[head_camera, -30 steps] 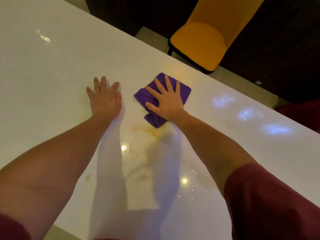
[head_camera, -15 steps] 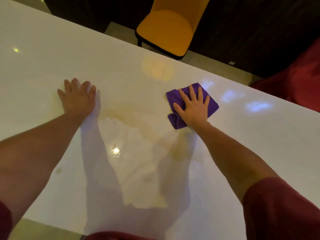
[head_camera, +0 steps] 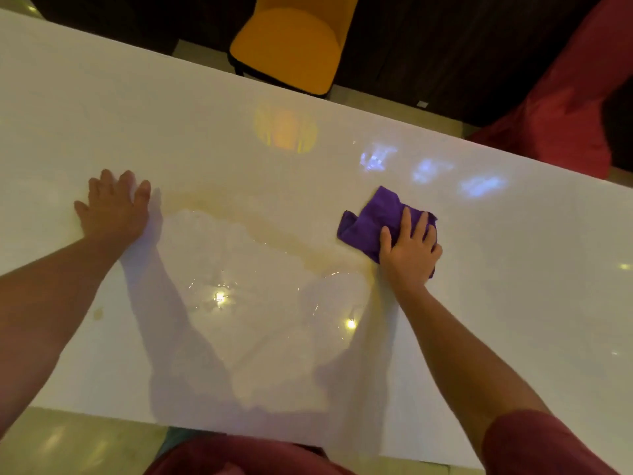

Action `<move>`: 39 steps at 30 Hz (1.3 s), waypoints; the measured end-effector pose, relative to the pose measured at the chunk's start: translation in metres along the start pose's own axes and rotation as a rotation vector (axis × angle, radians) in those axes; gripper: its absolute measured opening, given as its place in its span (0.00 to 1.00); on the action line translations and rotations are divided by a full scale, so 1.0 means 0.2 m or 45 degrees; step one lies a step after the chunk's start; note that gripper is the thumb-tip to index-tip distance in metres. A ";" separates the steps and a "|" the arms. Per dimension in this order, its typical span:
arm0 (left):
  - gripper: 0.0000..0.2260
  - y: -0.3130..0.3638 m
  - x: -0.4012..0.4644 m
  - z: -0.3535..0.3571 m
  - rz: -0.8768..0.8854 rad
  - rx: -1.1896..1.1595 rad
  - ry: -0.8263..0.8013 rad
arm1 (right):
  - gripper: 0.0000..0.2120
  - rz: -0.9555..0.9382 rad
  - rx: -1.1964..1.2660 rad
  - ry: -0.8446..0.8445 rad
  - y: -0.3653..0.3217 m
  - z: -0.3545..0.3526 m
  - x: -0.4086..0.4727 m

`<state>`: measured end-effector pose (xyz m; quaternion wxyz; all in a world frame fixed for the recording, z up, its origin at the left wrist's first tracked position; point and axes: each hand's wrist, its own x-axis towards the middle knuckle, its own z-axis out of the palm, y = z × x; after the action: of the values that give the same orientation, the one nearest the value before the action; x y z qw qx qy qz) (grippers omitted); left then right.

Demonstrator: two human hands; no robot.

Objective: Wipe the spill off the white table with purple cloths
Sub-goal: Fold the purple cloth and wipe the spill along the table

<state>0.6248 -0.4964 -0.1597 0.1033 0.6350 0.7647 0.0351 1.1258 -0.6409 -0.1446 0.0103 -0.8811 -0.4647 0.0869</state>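
The fingers (head_camera: 406, 222) of the right hand (head_camera: 409, 252) are being held spread and flat, pressing the purple cloth (head_camera: 373, 217) against the white table (head_camera: 513, 286); nothing is being pinched, the cloth is only being pinned under the palm. The cloth is lying bunched, with its loose folds projecting past the fingers toward the left and the far edge.

The spill (head_camera: 260, 262) is being shown to the left of that hand: a yellowish rim is running from near the left hand (head_camera: 113, 214) across to the cloth's near corner, with a glossy wet patch spreading toward the near table edge. Its long axis is lying roughly left to right. The right hand is judged the nearer to the wet rim, which is appearing to touch the cloth, though glare is making the exact boundary uncertain.

The left hand is being laid open and flat on the table, holding nothing, just beside the far-left end of the rim.

A yellow chair (head_camera: 287, 46) is standing beyond the far edge.
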 end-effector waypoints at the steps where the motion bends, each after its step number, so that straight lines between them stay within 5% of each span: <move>1: 0.27 -0.02 0.01 0.00 0.003 0.009 -0.016 | 0.36 0.104 0.041 0.033 -0.01 0.02 -0.08; 5: 0.26 -0.03 0.03 0.01 -0.007 0.042 -0.069 | 0.37 0.281 0.129 -0.079 -0.11 0.01 -0.38; 11: 0.27 -0.09 0.04 0.04 0.013 0.109 -0.047 | 0.37 0.098 0.193 -0.102 -0.16 -0.16 -0.58; 14: 0.29 -0.08 0.03 -0.03 0.080 0.108 -0.001 | 0.30 -0.431 0.353 0.296 -0.03 -0.18 -0.43; 16: 0.27 -0.09 0.01 -0.05 0.109 0.098 0.214 | 0.28 -0.866 0.271 0.222 0.03 -0.08 -0.35; 18: 0.25 -0.16 0.02 -0.06 0.092 0.072 0.268 | 0.28 -1.044 0.085 0.024 0.03 0.02 -0.29; 31: 0.24 -0.91 0.26 -0.19 -0.245 0.034 0.232 | 0.29 -0.317 0.036 0.020 -0.94 0.25 -0.51; 39: 0.21 -1.41 0.36 -0.26 -0.374 0.096 0.160 | 0.30 -0.192 0.115 0.010 -1.55 0.35 -0.61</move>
<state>0.3291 -0.4754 -0.1691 0.0354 0.5163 0.8551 0.0308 0.7935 -0.5687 -0.1654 0.0585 -0.8426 -0.5254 0.1032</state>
